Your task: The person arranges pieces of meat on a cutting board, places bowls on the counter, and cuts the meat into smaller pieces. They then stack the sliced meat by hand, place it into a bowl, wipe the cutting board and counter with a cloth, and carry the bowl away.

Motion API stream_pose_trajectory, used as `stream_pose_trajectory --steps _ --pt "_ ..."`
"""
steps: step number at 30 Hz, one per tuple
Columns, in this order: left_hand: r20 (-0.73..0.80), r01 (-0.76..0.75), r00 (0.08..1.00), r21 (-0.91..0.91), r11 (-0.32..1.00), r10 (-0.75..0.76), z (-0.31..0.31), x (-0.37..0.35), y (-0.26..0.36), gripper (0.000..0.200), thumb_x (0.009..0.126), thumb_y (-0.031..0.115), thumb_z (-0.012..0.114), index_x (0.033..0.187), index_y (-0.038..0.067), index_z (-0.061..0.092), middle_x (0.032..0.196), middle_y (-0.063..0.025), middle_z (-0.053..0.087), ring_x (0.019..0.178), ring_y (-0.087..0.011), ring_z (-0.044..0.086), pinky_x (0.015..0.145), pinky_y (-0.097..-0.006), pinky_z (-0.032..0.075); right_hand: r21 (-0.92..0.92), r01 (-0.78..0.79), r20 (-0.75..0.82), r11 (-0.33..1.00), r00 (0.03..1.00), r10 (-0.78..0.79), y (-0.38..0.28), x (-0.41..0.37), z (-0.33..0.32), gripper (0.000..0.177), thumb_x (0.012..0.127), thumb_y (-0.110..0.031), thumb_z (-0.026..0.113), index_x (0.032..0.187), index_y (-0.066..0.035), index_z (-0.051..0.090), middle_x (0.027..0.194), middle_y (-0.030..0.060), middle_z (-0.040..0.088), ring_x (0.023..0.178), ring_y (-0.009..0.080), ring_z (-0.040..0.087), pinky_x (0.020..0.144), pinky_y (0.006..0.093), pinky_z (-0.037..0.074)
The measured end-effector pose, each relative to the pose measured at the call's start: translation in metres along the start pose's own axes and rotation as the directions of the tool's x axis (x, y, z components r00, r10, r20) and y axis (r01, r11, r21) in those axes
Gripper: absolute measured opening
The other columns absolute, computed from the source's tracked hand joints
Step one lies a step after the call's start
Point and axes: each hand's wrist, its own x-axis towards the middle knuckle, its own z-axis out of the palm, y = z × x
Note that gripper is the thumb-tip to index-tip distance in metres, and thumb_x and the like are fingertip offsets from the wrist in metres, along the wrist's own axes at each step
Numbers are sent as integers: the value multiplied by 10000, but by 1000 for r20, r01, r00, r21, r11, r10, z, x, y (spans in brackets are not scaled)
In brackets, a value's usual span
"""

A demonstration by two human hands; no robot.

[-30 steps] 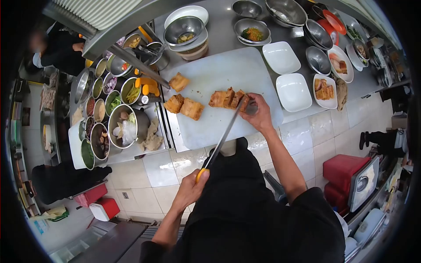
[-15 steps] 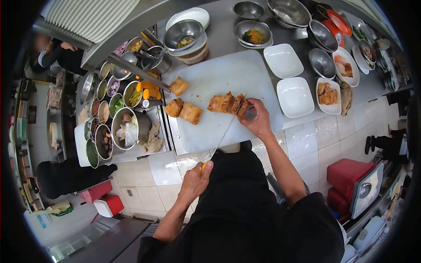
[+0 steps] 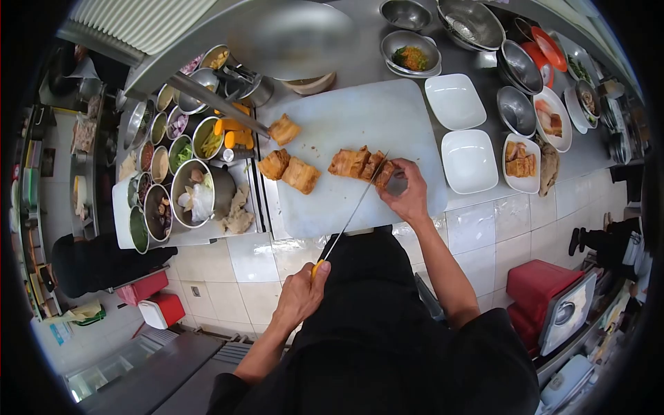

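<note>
My left hand (image 3: 301,299) is closed round the yellow handle of a knife (image 3: 354,214). Its long thin blade slants up and away to a block of browned pork belly (image 3: 349,163) on the white cutting board (image 3: 332,207), the tip end lying at a cut near the block's right end. With curled fingers, my right hand (image 3: 408,194) grips that right end slice (image 3: 384,174) beside the blade. Left of the block lie more browned chunks: a pair side by side (image 3: 300,176) and a single one (image 3: 283,130) behind them.
Two white square dishes (image 3: 455,102) stand right of the board, and a dish of sliced pork (image 3: 520,166) beyond. Metal containers (image 3: 193,194) of ingredients fill the left side. A metal post (image 3: 218,105) slants toward the board's left edge. A blurred silvery round shape (image 3: 294,38) covers the back.
A blurred silvery round shape now covers the place where a metal bowl stood at the back. The view has shifted slightly; both hands, the knife and the pork hold nearly the same arrangement.
</note>
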Motion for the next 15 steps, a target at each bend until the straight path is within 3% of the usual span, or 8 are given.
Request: stream_pose_trajectory --steps 9,11,15 --pt "3 -28 1000 -44 999 28 19 36 -3 613 1007 503 420 907 -80 581 756 -341 618 808 -523 613 721 -530 474 8 21 -17 1000 1000 -21 3 0 3 627 620 -68 820 1191 -33 562 1131 118 607 972 236 620 797 329 538" --pt "145 80 989 -303 950 -37 28 50 -1 621 1004 502 429 870 -83 586 774 -344 621 825 -524 611 735 -526 473 9 27 -10 1000 1000 -27 4 0 3 634 620 -74 820 1196 -31 560 1131 119 607 973 237 621 795 329 539" --pt "51 -22 998 -272 962 37 36 60 0 639 1008 503 415 819 -82 592 791 -357 618 843 -531 605 756 -532 471 -37 4 1 999 1000 -4 -3 2 1 626 620 -96 817 1191 -34 568 1129 129 607 943 249 622 794 337 538"
